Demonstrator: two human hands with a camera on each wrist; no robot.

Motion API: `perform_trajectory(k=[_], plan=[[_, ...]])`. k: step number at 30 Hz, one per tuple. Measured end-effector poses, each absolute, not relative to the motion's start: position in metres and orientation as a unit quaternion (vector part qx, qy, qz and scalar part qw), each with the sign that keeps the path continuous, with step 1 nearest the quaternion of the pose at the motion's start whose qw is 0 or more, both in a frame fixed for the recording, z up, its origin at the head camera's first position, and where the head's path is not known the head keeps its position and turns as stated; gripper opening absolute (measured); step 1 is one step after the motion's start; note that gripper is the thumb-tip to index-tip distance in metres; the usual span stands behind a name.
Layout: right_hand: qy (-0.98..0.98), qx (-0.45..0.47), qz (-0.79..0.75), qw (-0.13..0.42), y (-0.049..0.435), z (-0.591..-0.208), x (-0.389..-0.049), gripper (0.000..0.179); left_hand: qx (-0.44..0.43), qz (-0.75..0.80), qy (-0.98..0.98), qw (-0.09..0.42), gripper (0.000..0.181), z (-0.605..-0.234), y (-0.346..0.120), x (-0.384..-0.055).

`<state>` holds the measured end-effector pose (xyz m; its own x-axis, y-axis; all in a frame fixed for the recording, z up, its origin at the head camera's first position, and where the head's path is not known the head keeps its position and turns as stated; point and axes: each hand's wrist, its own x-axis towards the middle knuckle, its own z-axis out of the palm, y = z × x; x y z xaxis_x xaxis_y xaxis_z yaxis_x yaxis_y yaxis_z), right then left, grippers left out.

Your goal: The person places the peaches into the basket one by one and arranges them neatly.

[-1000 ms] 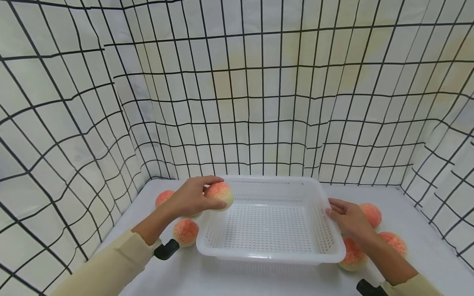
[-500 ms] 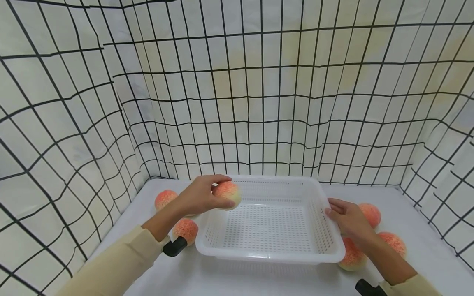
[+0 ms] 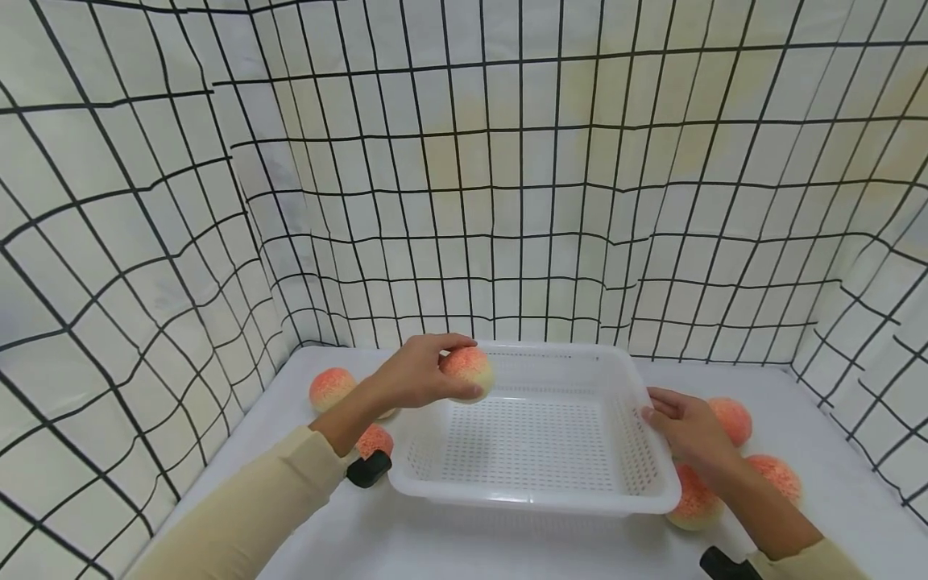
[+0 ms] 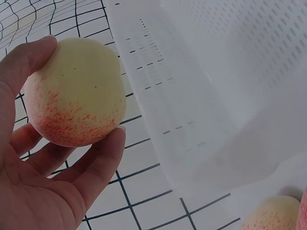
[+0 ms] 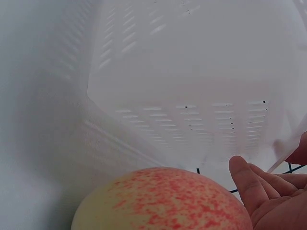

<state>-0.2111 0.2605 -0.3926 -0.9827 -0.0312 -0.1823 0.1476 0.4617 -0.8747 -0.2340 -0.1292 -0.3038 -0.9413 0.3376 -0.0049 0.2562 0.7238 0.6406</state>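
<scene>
My left hand (image 3: 424, 372) grips a yellow and red peach (image 3: 469, 373) between thumb and fingers, over the left rim of a white plastic basket (image 3: 536, 501). In the left wrist view, this peach (image 4: 76, 91) sits clear of the basket wall (image 4: 158, 96), its pale side facing the camera. My right hand (image 3: 689, 427) holds the basket's right rim. The right wrist view has the thumb on one side of that rim and the fingers (image 5: 247, 184) against the outside, with a peach (image 5: 168, 203) close below them.
Left of the basket lie more peaches, one at the back (image 3: 331, 390) and one nearer (image 3: 374, 441), partly hidden by my left arm. Peaches at the right, such as the far one (image 3: 731, 420), lie around my right forearm. Black wire mesh (image 3: 536, 201) encloses the white table (image 3: 348, 532).
My left hand has carried the peach to the right, further over the basket's left side. My right hand stays on the rim. The head view has shifted slightly.
</scene>
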Motion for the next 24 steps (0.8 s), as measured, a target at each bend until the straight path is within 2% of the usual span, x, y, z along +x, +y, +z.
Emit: perform_trajectory(k=[24], plan=[[0.847,0.041,-0.523,0.084,0.262,-0.396,-0.210,0.074,0.202,0.317,0.925,0.048,0.069,-0.304,-0.100,-0.239]])
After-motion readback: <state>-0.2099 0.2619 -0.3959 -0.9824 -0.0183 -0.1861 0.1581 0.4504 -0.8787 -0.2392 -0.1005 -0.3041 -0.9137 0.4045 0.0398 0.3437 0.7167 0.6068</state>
